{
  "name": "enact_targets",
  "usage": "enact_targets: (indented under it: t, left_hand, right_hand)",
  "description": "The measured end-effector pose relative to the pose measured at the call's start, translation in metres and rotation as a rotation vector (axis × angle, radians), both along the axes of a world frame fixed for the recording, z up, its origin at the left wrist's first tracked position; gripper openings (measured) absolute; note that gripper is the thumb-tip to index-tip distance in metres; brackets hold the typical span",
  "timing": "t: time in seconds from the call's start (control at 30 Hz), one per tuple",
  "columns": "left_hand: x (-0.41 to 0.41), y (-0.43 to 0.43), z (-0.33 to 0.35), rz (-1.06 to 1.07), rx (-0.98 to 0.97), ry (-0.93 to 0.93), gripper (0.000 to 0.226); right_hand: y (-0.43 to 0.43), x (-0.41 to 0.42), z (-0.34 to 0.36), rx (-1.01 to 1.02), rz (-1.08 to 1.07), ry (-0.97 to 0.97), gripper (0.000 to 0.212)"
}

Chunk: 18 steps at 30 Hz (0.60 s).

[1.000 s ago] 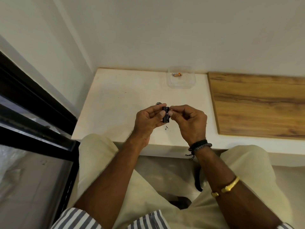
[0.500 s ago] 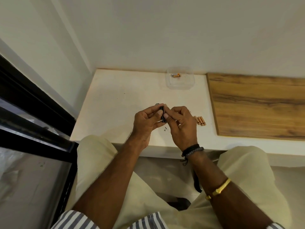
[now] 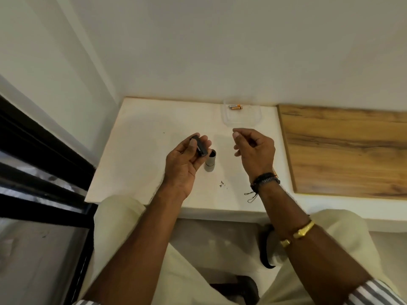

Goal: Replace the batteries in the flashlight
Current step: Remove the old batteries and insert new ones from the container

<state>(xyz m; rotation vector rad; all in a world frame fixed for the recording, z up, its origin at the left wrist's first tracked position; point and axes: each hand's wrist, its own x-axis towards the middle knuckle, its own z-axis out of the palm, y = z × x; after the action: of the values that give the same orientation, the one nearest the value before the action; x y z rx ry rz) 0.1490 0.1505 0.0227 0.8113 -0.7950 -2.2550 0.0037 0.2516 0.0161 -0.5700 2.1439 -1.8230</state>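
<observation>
Head view is showing the left hand [image 3: 185, 164] gripping a small black battery holder [image 3: 200, 146] between thumb and fingers, tilted, raised just above the white bench [image 3: 143, 150]. A pale label is showing on the holder's side, but its writing is too small to read. Just right of that hand, a grey flashlight body [image 3: 210, 161] is standing upright on the bench, its open end facing up. The right hand [image 3: 255, 148] is hovering apart from the holder, fingers loosely curled and holding nothing, a dark corded wristband [image 3: 264, 180] sitting at the wrist and a gold bracelet [image 3: 302, 231] further up the forearm. Beyond the right hand, near the wall, a clear plastic container [image 3: 242, 116] is resting on the bench with orange-and-black batteries [image 3: 235, 107] lying in it; how many cannot be told. A few dark specks [image 3: 222, 184] are lying on the bench between the wrists. To the right, a wood-grain board [image 3: 343, 150] is lying flat against the bench's edge. Plain white walls are meeting in the corner behind, and a black-framed window [image 3: 44, 172] is running along the left. The person is sitting, wearing cream trousers [image 3: 343, 230].
</observation>
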Motion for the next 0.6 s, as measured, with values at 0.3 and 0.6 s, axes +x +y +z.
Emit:
enact_targets:
  t: [0.3, 0.6]
  left_hand:
    - [-0.004, -0.022, -0.018, 0.085, 0.248, 0.067, 0.027]
    - [-0.008, -0.028, -0.032, 0.043, 0.259, 0.011, 0.033]
  right_hand:
    - [-0.085, -0.108, -0.018, 0.338, -0.028, 0.203, 0.015]
    - [-0.132, -0.163, -0.049, 0.768, 0.166, 0.393, 0.038]
